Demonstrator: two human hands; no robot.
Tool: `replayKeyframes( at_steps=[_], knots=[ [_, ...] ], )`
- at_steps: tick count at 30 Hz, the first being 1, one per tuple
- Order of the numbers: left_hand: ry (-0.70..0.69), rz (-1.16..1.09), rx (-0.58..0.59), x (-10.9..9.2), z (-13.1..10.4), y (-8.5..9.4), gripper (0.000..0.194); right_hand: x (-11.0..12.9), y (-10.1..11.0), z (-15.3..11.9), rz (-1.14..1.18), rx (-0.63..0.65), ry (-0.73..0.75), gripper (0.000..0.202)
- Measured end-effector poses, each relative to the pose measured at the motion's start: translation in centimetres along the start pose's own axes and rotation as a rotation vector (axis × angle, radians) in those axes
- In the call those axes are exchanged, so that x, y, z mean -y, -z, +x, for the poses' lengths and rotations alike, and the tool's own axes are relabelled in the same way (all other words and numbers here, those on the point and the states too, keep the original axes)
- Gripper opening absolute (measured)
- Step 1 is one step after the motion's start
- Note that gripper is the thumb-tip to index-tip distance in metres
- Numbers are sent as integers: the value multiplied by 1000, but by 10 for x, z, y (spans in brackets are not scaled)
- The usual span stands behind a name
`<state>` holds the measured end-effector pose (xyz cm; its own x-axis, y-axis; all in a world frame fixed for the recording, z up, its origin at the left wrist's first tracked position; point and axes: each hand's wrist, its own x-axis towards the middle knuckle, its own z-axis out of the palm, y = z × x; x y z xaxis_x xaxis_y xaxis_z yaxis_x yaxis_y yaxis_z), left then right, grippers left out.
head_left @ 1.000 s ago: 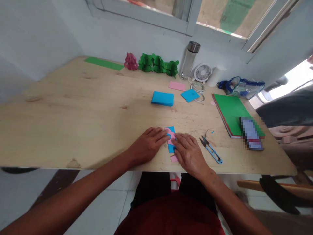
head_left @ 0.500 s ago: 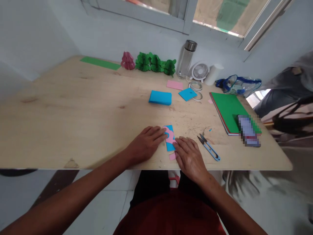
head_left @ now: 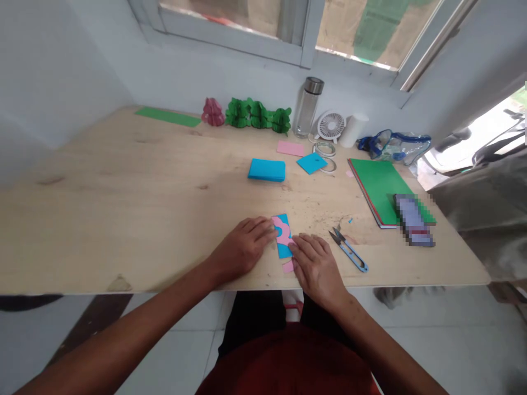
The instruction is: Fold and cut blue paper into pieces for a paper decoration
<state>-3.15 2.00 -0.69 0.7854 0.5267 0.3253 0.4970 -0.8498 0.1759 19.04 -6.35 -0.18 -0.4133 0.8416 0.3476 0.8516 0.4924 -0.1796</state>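
A curvy pink paper cut-out (head_left: 285,237) lies on a small blue paper rectangle (head_left: 284,253) near the table's front edge. My left hand (head_left: 244,248) rests flat on the table, its fingertips touching the cut-out's left side. On the other side, my right hand (head_left: 318,267) lies palm down, fingers stretched out, tips over the right edge of the papers. Both hands are open. A small pink paper scrap (head_left: 287,266) sits just below the blue piece, beside the right fingers. To the right of that hand are blue-handled thread snips (head_left: 351,252), blades apart.
Farther back lie a blue paper stack (head_left: 267,170), a blue sheet (head_left: 312,163), a pink strip (head_left: 290,147) and tape rolls (head_left: 325,148). Green paper decorations (head_left: 257,115), a bottle (head_left: 308,108) and a fan (head_left: 331,125) line the wall. A phone (head_left: 413,218) overlaps green sheets (head_left: 379,189).
The camera view has shifted slightly, so the table items appear a little lower and further left. Both hands keep nearly the same place around the pink and blue papers.
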Motion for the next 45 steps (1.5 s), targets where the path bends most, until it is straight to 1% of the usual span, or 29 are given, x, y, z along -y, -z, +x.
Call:
replayKeyframes(
  at_steps=[4, 16, 20, 24, 34, 45],
  knots=[
    [-2, 12, -12, 0, 0, 1, 42, 0, 0, 0, -5, -9, -2, 35],
    [-11, 44, 7, 2, -1, -1, 42, 2, 1, -1, -9, -35, 0, 35],
    [-5, 55, 4, 1, 0, -1, 43, 3, 3, -1, 1, -38, -10, 33],
    [2, 67, 8, 0, -1, -1, 43, 5, 6, 2, 15, -47, -16, 36],
    [3, 58, 25, 1, -1, -2, 43, 10, 0, 9, -10, 41, 10, 35],
    [-11, 70, -2, 2, -2, -4, 43, 13, 1, 12, -20, 28, 6, 35]
  ],
)
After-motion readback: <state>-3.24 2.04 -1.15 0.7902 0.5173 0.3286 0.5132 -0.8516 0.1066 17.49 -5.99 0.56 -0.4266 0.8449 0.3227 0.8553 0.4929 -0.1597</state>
